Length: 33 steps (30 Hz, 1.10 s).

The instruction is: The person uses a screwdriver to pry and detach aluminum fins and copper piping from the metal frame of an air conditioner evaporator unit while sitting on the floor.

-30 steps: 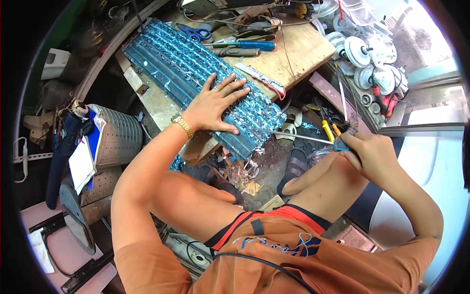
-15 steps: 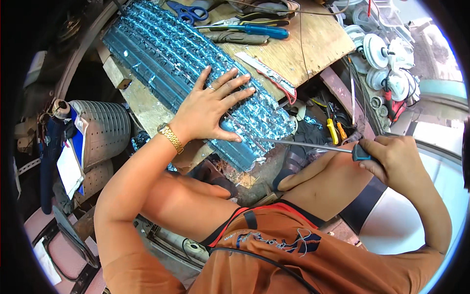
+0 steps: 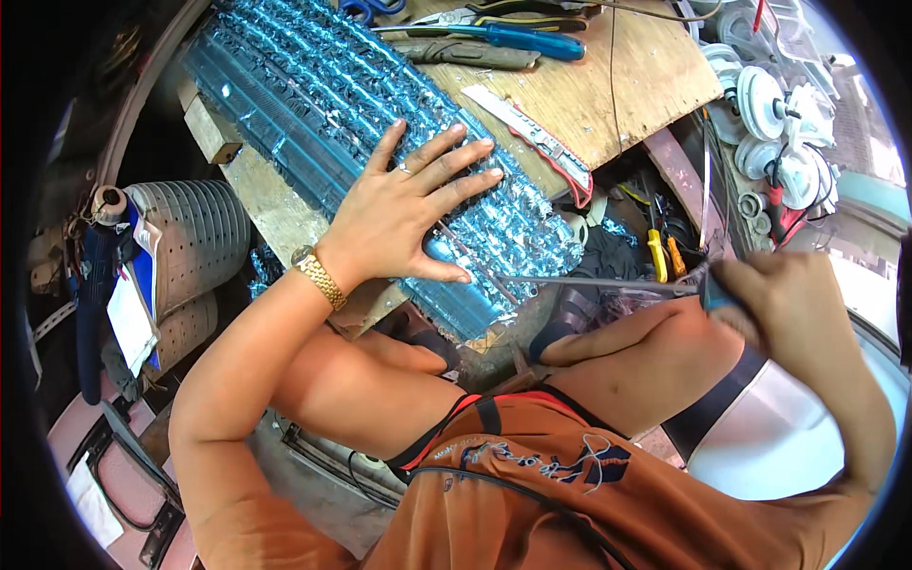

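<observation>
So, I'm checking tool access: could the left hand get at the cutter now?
Probably yes: the left hand is spread open on the panel, and the cutter lies nearby, uncovered.

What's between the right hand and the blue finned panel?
In the head view, a long-shafted tool reaches from the right hand toward the blue finned panel.

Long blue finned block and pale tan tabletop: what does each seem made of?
The long blue finned block: probably thin metal, glossy, judging by bright glints and crumpled fins.
The pale tan tabletop: likely wood, unpolished, with streaky grain showing.
</observation>
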Each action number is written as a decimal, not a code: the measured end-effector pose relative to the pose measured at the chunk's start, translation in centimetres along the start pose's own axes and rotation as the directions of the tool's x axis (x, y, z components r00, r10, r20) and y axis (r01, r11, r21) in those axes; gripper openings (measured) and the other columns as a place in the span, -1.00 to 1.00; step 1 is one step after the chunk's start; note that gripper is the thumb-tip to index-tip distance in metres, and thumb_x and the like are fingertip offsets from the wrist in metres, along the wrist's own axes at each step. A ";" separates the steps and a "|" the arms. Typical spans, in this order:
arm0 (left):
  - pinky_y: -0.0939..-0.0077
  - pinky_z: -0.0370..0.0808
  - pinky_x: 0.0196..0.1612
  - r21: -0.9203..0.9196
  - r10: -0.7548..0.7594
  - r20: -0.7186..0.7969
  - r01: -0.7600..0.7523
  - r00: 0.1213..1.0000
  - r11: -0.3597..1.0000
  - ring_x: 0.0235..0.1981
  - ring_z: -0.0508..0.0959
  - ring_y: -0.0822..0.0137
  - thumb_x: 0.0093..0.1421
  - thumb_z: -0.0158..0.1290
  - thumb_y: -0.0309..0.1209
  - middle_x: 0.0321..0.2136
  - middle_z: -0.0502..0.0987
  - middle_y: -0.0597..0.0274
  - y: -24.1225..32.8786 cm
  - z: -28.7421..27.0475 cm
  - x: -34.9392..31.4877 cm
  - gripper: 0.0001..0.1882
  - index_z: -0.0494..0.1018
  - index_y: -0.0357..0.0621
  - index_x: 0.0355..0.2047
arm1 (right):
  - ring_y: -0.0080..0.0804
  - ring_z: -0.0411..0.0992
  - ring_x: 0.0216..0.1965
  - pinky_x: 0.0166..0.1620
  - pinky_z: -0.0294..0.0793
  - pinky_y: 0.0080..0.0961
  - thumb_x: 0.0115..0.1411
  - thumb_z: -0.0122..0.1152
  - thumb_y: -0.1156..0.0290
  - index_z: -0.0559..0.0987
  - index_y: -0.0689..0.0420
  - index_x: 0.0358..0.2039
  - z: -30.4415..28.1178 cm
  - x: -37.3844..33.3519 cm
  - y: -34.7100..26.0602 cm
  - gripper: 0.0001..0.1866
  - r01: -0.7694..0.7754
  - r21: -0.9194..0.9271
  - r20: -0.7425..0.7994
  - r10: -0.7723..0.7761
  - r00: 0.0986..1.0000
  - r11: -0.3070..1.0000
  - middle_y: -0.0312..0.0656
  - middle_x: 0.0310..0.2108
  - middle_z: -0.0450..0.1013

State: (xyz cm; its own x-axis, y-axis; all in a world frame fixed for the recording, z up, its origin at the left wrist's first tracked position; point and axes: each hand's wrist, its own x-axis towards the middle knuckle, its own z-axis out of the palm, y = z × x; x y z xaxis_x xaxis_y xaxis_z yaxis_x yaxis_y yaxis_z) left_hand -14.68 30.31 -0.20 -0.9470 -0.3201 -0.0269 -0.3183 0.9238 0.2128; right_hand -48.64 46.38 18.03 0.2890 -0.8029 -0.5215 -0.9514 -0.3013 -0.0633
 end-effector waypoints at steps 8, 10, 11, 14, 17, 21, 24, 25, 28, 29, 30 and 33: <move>-0.25 -0.21 0.51 -0.011 0.003 -0.001 -0.003 1.000 1.000 0.53 0.10 0.17 -0.12 0.10 0.54 0.50 0.17 0.36 0.1 0.0 1.1 0.14 0.27 0.33 0.44 | -0.02 0.49 -0.28 -0.26 0.46 -0.10 0.12 0.37 0.10 0.64 0.19 -0.16 11.4 4.8 8.8 -0.57 0.178 0.186 -0.254 -0.128 0.959 0.966 -0.08 -0.39 0.52; -0.24 -0.21 0.52 0.008 0.002 0.010 -0.002 1.000 1.000 0.52 0.12 0.17 -0.11 0.09 0.55 0.49 0.18 0.35 0.0 -0.1 1.0 0.14 0.28 0.32 0.44 | -0.01 0.49 -0.29 -0.28 0.45 -0.10 0.09 0.39 0.03 0.65 0.19 -0.20 13.2 5.4 9.4 -0.53 0.234 0.175 -0.356 -0.160 0.921 0.956 -0.08 -0.43 0.49; -0.24 -0.21 0.52 0.008 -0.002 0.021 0.002 1.000 1.000 0.52 0.12 0.17 -0.11 0.09 0.55 0.49 0.18 0.35 0.0 0.0 1.0 0.14 0.28 0.32 0.44 | -0.01 0.49 -0.29 -0.28 0.45 -0.10 0.09 0.39 0.03 0.65 0.19 -0.20 13.3 6.0 9.5 -0.53 0.241 0.184 -0.357 -0.164 0.920 0.953 -0.08 -0.43 0.49; -0.22 -0.23 0.52 -0.009 -0.009 0.037 0.010 0.999 1.000 0.52 0.12 0.17 -0.11 0.09 0.55 0.49 0.19 0.35 0.0 -0.2 1.1 0.13 0.30 0.31 0.42 | 0.05 0.47 -0.44 -0.38 0.38 -0.07 0.06 0.35 -0.20 0.63 0.18 -0.36 14.4 8.1 10.5 -0.41 0.207 0.236 -0.286 -0.136 0.949 0.949 -0.06 -0.54 0.47; -0.22 -0.24 0.52 -0.002 -0.005 0.047 0.005 0.999 1.000 0.52 0.13 0.16 -0.10 0.08 0.56 0.48 0.20 0.35 0.0 -0.3 1.3 0.13 0.30 0.31 0.43 | 0.07 0.49 -0.46 -0.40 0.39 -0.08 0.12 0.35 -0.23 0.66 0.18 -0.45 15.6 9.8 11.7 -0.40 0.190 0.300 -0.145 -0.153 0.978 0.935 0.00 -0.60 0.46; -0.21 -0.26 0.52 -0.005 0.001 0.037 -0.001 0.999 1.000 0.51 0.14 0.15 -0.09 0.06 0.57 0.48 0.21 0.33 -0.1 -0.2 1.4 0.13 0.31 0.28 0.42 | 0.12 0.49 -0.49 -0.40 0.41 -0.09 0.13 0.35 -0.23 0.67 0.18 -0.52 17.2 13.0 12.8 -0.39 0.203 0.480 -0.077 -0.190 0.979 0.853 0.07 -0.60 0.47; -0.21 -0.27 0.52 -0.003 0.010 0.058 -0.010 0.998 1.000 0.51 0.15 0.14 -0.07 0.05 0.58 0.47 0.22 0.32 0.0 -0.2 1.7 0.12 0.32 0.28 0.42 | 0.13 0.50 -0.46 -0.38 0.42 -0.10 0.11 0.37 -0.23 0.62 0.19 -0.52 19.1 13.6 12.2 -0.39 0.219 0.474 -0.153 -0.166 0.974 0.853 0.05 -0.58 0.48; -0.21 -0.27 0.52 0.003 0.002 0.058 -0.002 0.998 1.000 0.51 0.15 0.14 -0.07 0.05 0.58 0.47 0.22 0.32 -0.1 -0.3 1.6 0.12 0.32 0.28 0.42 | 0.12 0.50 -0.45 -0.38 0.42 -0.10 0.09 0.38 -0.24 0.60 0.19 -0.52 19.6 13.3 12.1 -0.37 0.241 0.462 -0.214 -0.157 0.964 0.854 0.04 -0.58 0.48; -0.21 -0.30 0.52 -0.018 -0.013 0.064 0.014 0.998 1.000 0.52 0.13 0.16 -0.02 0.04 0.55 0.48 0.21 0.32 0.2 -0.2 0.7 0.08 0.32 0.29 0.42 | 0.07 0.50 -0.44 -0.40 0.42 -0.10 0.00 0.43 -0.25 0.57 0.15 -0.51 20.9 12.4 11.2 -0.38 0.269 0.394 -0.355 -0.125 0.926 0.879 -0.03 -0.56 0.46; -0.21 -0.30 0.52 -0.006 -0.013 0.058 0.014 0.998 1.000 0.52 0.13 0.16 -0.02 0.04 0.55 0.48 0.21 0.32 0.2 -0.2 0.5 0.08 0.32 0.29 0.42 | 0.05 0.50 -0.45 -0.40 0.42 -0.10 -0.03 0.45 -0.25 0.57 0.13 -0.52 21.3 12.5 11.0 -0.39 0.288 0.336 -0.438 -0.122 0.890 0.897 -0.05 -0.56 0.46; -0.21 -0.30 0.52 0.000 0.001 0.051 -0.001 0.999 1.000 0.52 0.12 0.16 0.00 0.03 0.54 0.48 0.20 0.32 0.1 -0.3 0.7 0.06 0.30 0.29 0.43 | 0.04 0.45 -0.48 -0.42 0.37 -0.09 -0.03 0.38 -0.37 0.53 0.19 -0.56 22.0 12.8 11.1 -0.27 0.311 0.376 -0.490 -0.097 0.866 0.873 -0.05 -0.60 0.41; -0.24 -0.28 0.51 0.020 0.025 0.028 -0.025 0.999 0.999 0.53 0.09 0.17 0.10 -0.03 0.50 0.51 0.15 0.33 0.3 -0.3 0.5 0.00 0.25 0.32 0.46 | -0.04 0.51 -0.45 -0.40 0.45 -0.13 -0.07 0.45 -0.25 0.58 0.10 -0.55 23.7 13.4 11.4 -0.41 0.328 0.349 -0.505 -0.119 0.855 0.877 -0.12 -0.57 0.47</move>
State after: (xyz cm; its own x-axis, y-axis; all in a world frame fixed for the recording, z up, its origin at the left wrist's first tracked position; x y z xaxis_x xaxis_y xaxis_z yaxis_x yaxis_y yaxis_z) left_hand -15.24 30.41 0.13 -0.9555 -0.2909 -0.0491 -0.2949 0.9358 0.1934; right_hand -58.09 44.41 -9.86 0.4141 -0.9102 -0.0091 -0.7771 -0.3483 -0.5242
